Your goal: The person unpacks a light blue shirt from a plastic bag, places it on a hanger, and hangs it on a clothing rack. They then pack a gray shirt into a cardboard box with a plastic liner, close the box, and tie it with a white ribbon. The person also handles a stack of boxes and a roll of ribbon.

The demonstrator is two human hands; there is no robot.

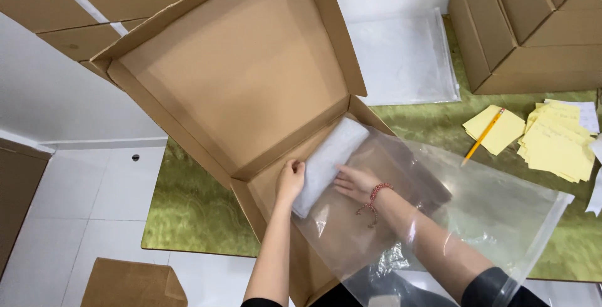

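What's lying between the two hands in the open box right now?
In the head view, a folded white cloth lies between the left hand and the right hand, inside the open cardboard box; both hands touch it.

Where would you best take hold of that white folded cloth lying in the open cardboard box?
Take the white folded cloth across its narrow width near the near end, coming from above. It lies flat as a long strip, the left hand and right hand already flanking it, and the box wall blocks its left side.

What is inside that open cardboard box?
A folded white cloth lies in the open cardboard box, with the left hand and right hand on it. A clear plastic bag covers part of the box floor.
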